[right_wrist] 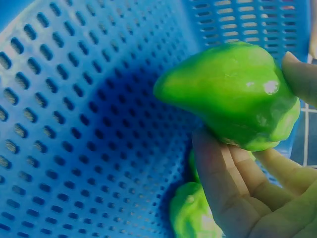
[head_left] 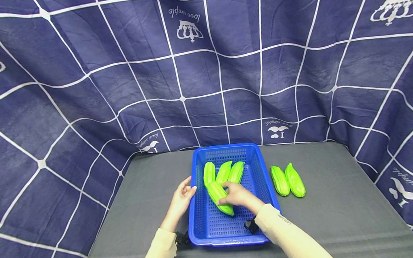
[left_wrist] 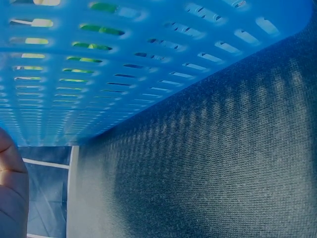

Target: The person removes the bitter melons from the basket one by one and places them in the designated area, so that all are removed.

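A bright green pepper [right_wrist: 233, 94] with a tapered tip is held in my right hand [head_left: 236, 194], inside the blue basket [head_left: 203, 240]. In the right wrist view, the thumb [right_wrist: 302, 74] is on one side of it and the fingers on the other. Three more green peppers [head_left: 209, 172] lie towards the far end of the basket. My left hand [head_left: 180, 198] is at the basket's left rim, thumb over the edge and the other fingers on the outer side. Only part of that hand [left_wrist: 11, 188] shows in the left wrist view, beside the perforated wall.
Two more green peppers [head_left: 279, 181] lie side by side on the grey table [head_left: 337, 216], right of the basket. A blue curtain [head_left: 238, 74] with white lines hangs behind the table and along both sides.
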Demonstrator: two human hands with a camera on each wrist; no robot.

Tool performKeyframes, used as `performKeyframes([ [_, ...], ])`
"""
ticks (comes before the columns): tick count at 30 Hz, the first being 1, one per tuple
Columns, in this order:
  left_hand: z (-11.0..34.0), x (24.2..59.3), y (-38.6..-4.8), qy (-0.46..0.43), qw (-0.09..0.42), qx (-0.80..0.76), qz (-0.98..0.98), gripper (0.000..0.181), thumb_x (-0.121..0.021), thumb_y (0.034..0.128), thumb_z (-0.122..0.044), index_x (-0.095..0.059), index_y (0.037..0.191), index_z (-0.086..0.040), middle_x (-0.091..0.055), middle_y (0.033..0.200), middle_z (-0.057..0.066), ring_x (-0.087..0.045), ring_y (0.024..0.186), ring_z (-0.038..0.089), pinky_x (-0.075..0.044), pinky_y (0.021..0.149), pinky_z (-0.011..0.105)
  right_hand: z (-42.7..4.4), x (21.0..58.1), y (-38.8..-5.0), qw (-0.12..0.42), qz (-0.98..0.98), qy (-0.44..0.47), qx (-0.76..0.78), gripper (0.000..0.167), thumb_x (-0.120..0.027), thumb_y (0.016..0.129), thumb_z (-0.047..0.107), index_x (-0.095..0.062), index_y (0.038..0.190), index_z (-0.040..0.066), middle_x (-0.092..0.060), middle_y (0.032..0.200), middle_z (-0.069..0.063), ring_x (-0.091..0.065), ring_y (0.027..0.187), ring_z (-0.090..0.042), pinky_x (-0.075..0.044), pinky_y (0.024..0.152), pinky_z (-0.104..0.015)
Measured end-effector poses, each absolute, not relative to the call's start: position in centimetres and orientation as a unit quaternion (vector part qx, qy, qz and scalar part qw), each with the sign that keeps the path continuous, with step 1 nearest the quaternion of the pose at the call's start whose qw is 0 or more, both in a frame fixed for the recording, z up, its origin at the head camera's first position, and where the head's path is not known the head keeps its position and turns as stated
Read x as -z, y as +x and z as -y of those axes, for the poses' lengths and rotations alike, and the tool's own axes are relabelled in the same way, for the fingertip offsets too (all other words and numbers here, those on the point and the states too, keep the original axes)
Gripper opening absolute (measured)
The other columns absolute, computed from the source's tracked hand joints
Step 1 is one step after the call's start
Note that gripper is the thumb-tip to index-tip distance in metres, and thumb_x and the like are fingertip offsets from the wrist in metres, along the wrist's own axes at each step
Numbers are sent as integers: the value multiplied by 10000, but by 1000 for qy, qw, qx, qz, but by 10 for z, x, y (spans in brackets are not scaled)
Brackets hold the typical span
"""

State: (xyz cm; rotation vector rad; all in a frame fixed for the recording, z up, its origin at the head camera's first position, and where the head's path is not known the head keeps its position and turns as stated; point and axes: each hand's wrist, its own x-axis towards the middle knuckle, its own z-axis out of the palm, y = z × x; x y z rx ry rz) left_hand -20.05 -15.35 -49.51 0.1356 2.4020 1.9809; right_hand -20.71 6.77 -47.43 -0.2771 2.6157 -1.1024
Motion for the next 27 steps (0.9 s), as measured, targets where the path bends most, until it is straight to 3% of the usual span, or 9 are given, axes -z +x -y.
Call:
performKeyframes([
  [8,151,481,-194,39,12,-635,-771,518,-587,963,-32,-399,1421,122,-622,926,301,-583,723,109,-465,691,190,-72,459,-211,130,-895,-86,419,722,-841,730,198,-532,1318,-83,-697,1025,-190,-661,945,-264,-535,855,-414],
  [14,152,486,-196,40,14,-640,-767,521,-581,968,-36,-391,1427,117,-615,966,346,-603,742,115,-476,696,191,-78,444,-215,113,-894,-73,427,741,-840,740,240,-529,1352,-40,-686,1095,-215,-658,994,-302,-527,871,-435],
  [17,154,499,-203,37,12,-641,-767,537,-595,971,-74,-393,1442,87,-634,958,301,-611,745,111,-484,703,197,-81,438,-216,106,-892,-60,435,735,-840,742,246,-533,1356,-16,-679,1126,-216,-659,1011,-310,-524,883,-440],
  [21,157,518,-211,31,3,-630,-776,543,-608,973,-116,-406,1449,51,-654,931,223,-609,737,91,-488,706,202,-89,431,-219,96,-884,-48,455,734,-837,749,227,-522,1364,-19,-657,1168,-236,-662,1004,-313,-547,837,-412],
  [27,159,521,-211,48,-8,-624,-780,560,-617,971,-171,-413,1441,54,-657,915,203,-601,738,83,-486,708,210,-104,422,-221,71,-880,-45,468,708,-830,762,237,-529,1359,4,-653,1180,-226,-663,1009,-315,-560,784,-374],
])
